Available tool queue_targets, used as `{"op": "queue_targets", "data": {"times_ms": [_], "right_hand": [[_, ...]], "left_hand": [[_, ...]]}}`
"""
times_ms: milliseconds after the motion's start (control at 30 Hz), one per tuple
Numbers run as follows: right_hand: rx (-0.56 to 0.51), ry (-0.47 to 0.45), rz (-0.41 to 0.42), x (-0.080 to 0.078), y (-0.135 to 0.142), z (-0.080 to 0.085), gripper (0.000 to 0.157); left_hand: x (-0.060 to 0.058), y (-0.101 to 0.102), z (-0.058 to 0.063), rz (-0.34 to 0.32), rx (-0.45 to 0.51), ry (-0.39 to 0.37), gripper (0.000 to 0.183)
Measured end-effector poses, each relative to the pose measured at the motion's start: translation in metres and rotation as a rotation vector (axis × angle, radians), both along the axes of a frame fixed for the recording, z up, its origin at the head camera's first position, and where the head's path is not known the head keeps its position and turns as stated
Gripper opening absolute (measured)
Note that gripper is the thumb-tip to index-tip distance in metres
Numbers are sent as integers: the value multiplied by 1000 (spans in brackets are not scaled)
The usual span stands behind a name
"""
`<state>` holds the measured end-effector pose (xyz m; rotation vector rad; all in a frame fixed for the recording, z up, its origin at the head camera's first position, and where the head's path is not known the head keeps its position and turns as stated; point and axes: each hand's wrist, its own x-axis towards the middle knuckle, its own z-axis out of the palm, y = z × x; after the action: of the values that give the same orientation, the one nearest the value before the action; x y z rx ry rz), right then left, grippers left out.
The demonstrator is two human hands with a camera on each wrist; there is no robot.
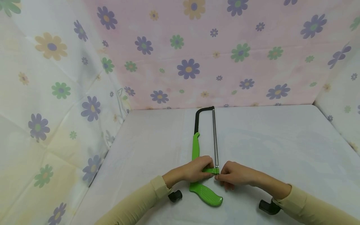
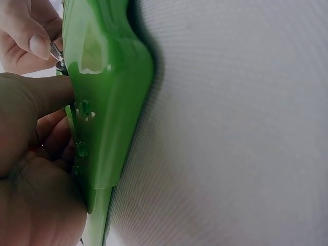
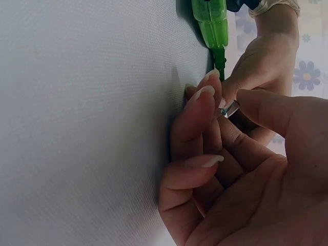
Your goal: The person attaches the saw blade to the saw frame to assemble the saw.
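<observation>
A hacksaw point(image 1: 196, 147) with a green handle and a black front frame lies on the table. Its metal blade bar point(image 1: 215, 137) runs along the right side. My left hand point(image 1: 197, 168) grips the green frame close to the blade's near end. Opposite it, my right hand point(image 1: 236, 172) pinches a small shiny metal wing nut point(image 3: 232, 108) at that end between thumb and forefinger. The left wrist view shows the nut point(image 2: 55, 51) beside the green plastic, partly covered by fingers. Both hands nearly meet there, and the curved grip point(image 1: 209, 196) sticks out below the left hand.
A white cloth covers the table point(image 1: 270, 140). Flower-patterned curtains point(image 1: 168, 56) stand behind it and at both sides. Black wrist mounts point(image 1: 269, 207) hang under both sleeves, close to the tabletop.
</observation>
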<state>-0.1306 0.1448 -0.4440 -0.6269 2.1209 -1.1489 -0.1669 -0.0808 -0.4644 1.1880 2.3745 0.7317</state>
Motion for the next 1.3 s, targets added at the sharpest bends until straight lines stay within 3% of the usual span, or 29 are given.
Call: {"op": "queue_targets", "data": {"times_ms": [800,1300], "right_hand": [[10,94,36,-5,10,4,23],[-4,42,27,-4,5,5,29]], "left_hand": [[1,0,3,20,2,-23,11],[1,1,0,18,-14,-6,11]]}}
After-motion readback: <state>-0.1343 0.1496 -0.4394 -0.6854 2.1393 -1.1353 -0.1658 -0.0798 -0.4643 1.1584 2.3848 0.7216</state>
